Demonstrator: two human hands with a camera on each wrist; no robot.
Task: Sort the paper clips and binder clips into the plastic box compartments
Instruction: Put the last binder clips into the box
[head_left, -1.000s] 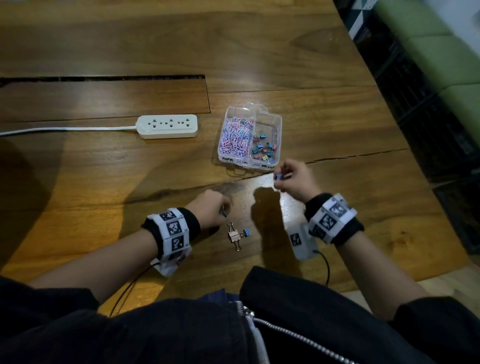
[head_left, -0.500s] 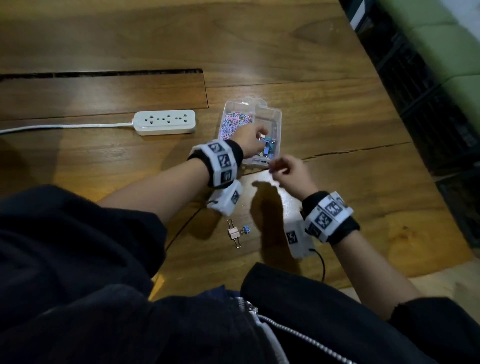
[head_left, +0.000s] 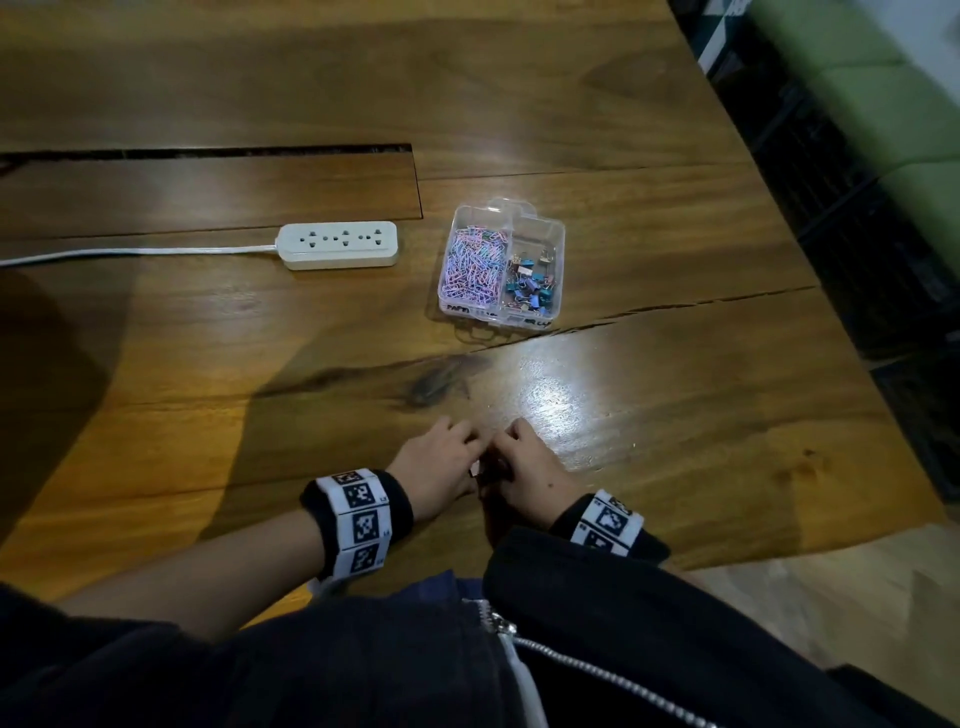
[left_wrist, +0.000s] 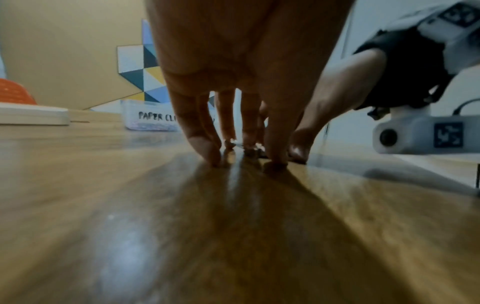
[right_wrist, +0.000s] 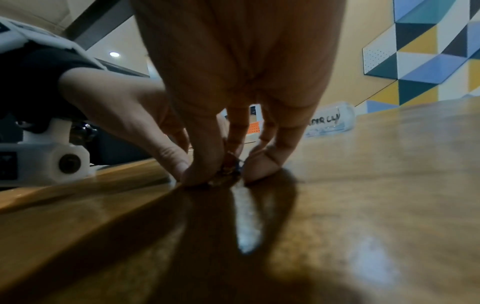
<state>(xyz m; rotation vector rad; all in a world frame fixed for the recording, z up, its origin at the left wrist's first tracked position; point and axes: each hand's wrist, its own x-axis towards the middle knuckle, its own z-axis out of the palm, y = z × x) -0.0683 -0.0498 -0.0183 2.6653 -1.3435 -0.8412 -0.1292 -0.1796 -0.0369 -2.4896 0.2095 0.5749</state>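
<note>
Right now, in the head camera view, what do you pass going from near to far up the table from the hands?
Left hand and right hand together at the near edge → bare wooden table → plastic box holding paper clips and binder clips.

The head camera looks steeply down from above onto the desk (head_left: 675, 426). Each wrist camera sits low, almost skimming the wood, facing forward past its own fingers at close range. All three share the spot where both hands (head_left: 483, 467) meet, with the plastic box (head_left: 501, 317) beyond.
</note>
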